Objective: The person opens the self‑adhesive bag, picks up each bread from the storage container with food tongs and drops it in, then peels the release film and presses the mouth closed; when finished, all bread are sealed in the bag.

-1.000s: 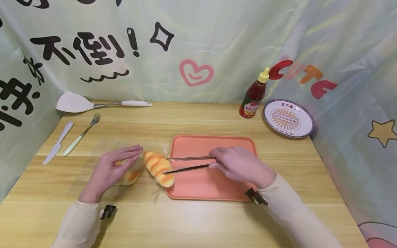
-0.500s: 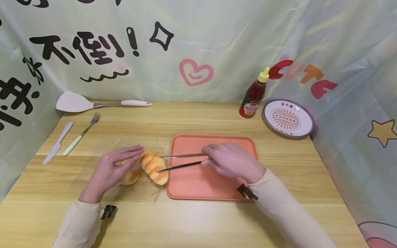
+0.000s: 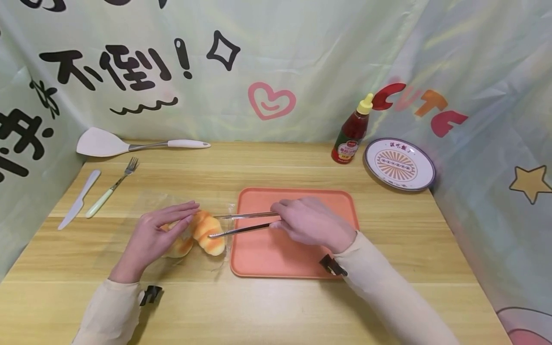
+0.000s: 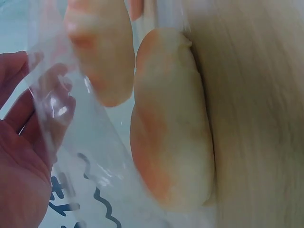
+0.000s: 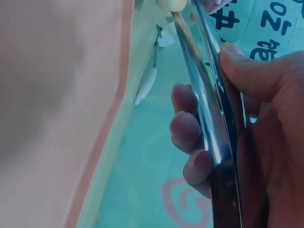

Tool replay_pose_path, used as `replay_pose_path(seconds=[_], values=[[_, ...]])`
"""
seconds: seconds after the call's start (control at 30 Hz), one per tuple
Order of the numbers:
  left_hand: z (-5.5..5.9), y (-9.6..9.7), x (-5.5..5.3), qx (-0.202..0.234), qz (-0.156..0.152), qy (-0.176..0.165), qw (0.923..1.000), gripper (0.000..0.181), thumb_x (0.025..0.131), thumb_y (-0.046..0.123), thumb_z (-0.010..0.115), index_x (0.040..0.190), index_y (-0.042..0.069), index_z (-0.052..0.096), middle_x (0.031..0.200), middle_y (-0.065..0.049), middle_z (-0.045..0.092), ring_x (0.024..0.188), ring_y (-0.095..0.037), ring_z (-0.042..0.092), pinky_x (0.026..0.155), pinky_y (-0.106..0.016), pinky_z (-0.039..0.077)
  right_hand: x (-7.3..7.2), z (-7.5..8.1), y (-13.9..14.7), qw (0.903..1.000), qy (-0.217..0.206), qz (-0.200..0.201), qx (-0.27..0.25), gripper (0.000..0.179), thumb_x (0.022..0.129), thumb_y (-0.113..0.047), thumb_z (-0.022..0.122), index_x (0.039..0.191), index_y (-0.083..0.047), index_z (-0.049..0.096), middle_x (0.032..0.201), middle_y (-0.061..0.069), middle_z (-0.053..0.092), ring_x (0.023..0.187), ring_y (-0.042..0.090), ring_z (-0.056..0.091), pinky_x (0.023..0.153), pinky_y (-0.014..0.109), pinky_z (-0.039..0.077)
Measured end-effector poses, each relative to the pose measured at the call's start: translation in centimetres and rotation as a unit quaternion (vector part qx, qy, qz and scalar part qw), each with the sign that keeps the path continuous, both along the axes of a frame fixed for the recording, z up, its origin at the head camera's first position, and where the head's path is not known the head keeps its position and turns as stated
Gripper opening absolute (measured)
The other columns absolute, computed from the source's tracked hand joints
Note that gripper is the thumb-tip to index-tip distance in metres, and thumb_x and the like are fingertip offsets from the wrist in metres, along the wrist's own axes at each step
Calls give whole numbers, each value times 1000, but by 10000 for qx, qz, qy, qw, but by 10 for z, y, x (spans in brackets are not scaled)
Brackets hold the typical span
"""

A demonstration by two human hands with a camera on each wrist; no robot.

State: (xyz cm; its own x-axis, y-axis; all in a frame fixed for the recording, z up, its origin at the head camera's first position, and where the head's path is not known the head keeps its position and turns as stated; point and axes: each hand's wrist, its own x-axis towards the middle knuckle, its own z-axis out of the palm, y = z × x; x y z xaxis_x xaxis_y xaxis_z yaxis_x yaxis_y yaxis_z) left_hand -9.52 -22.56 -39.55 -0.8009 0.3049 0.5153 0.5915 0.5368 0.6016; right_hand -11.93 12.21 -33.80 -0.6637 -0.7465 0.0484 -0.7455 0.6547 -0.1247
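Note:
My right hand (image 3: 312, 223) grips metal tongs (image 3: 247, 223), whose tips hold a bread roll (image 3: 209, 235) with orange-brown stripes. The roll is over the clear plastic bag (image 3: 125, 230), left of the tray. A second roll (image 4: 173, 128) lies in the bag, partly hidden behind my left hand (image 3: 159, 235) in the head view. The left hand's fingers are extended, held up against the bag's film in the left wrist view. In the right wrist view, thumb and fingers wrap the tongs (image 5: 213, 118), with their tips at the roll.
A pink tray (image 3: 293, 261) lies right of the bag. A knife (image 3: 79, 200), fork (image 3: 112, 187) and white spatula (image 3: 105, 143) are at the left and back. A ketchup bottle (image 3: 350, 132) stands at the back right, beside a tilted plate (image 3: 398, 165) near the curtain.
My right hand has moved left with the tongs, carrying the roll off the tray's left edge and over the bag, up to the second roll. The left hand has stayed nearly in place.

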Motion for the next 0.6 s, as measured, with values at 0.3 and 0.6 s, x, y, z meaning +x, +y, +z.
replay_pose_path(seconds=[0.3,0.6], values=[[0,-1,0,-92,4,-175,9998,30,84,-3,74,112,9,76,120,-6,68,115,-10,61,99,-15,39,-6,-2,-11,9998,108,147,112,22,96,-33,65,100,-11,63,76,-5,51,54,10,45,47,24,39],[2,4,1,129,-43,-215,9997,31,82,-6,75,110,6,76,119,-8,69,113,-15,63,97,-14,40,-8,-2,-21,9996,142,183,171,21,96,-32,65,98,-12,63,75,-6,52,54,10,45,47,23,38]])
